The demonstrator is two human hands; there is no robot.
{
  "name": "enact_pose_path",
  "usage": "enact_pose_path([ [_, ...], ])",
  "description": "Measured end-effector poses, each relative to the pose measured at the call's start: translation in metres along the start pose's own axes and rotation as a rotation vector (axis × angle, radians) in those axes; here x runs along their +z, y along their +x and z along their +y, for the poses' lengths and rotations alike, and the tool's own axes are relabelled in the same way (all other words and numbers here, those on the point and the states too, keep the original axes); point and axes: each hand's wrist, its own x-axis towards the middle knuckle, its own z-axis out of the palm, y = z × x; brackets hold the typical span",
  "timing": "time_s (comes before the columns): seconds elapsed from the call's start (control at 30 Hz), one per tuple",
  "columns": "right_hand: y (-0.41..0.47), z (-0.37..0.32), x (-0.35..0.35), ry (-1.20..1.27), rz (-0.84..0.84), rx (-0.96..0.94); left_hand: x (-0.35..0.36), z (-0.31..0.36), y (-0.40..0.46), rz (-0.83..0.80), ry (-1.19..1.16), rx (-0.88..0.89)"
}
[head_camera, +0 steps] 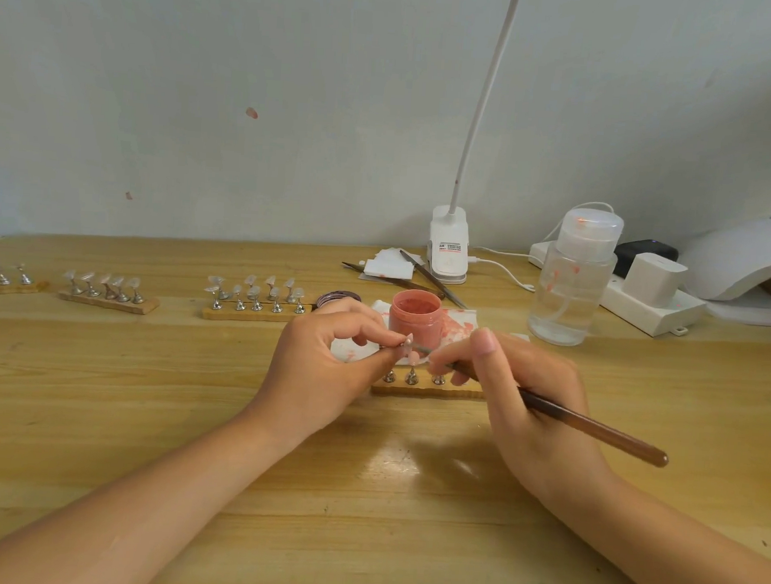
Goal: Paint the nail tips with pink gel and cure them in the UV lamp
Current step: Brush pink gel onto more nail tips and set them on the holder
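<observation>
The left hand pinches a nail tip on its stand, lifted to meet the brush gripped in the right hand. The gel jar stands open just beyond (handy for dipping). Wooden table, pale wall; the UV lamp sits far right.
</observation>
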Motion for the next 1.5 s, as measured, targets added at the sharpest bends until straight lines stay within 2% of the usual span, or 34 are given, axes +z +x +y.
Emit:
enact_pose_path([
  [0.33,-0.0008,-0.0008,0.0003,0.069,0.018,0.045,-0.0003,0.0014,-0.0006,-0.001,-0.008,-0.034],
  [0.47,0.0012,-0.0011,0.0006,-0.052,0.008,0.022,-0.0013,0.0014,-0.0007,-0.01,0.012,-0.017],
  [0.6,-0.0017,-0.0032,0.0012,0.089,0.016,0.101,-0.0007,0.0024,-0.0001,-0.013,0.02,-0.017],
  [0.7,0.0003,-0.0041,0.0013,0.013,0.019,0.036,-0.0009,0.0025,-0.0002,-0.013,0.016,-0.008],
  [0.87,-0.0023,-0.0033,-0.0002,0.125,0.014,0.133,-0.0012,0.0028,-0.0007,-0.004,0.019,-0.034],
  [1.0,0.001,-0.0036,0.0005,0.023,-0.002,0.089,-0.0004,0.0022,0.0003,-0.002,0.028,-0.012],
  [1.1,-0.0004,-0.0042,0.0003,0.127,0.001,0.174,-0.0006,0.0013,-0.0001,-0.004,0.025,-0.022],
  [1.23,0.001,-0.006,0.0007,0.106,0.022,0.124,-0.0009,0.0005,0.0002,-0.005,0.019,-0.01],
  [1.37,0.0012,-0.0068,0.0007,0.201,0.024,0.201,-0.0007,-0.0006,0.0004,-0.005,0.018,-0.001],
  [1.5,0.0023,-0.0059,0.001,0.198,0.07,0.162,0.0001,-0.0013,0.0018,0.0,0.02,0.001],
])
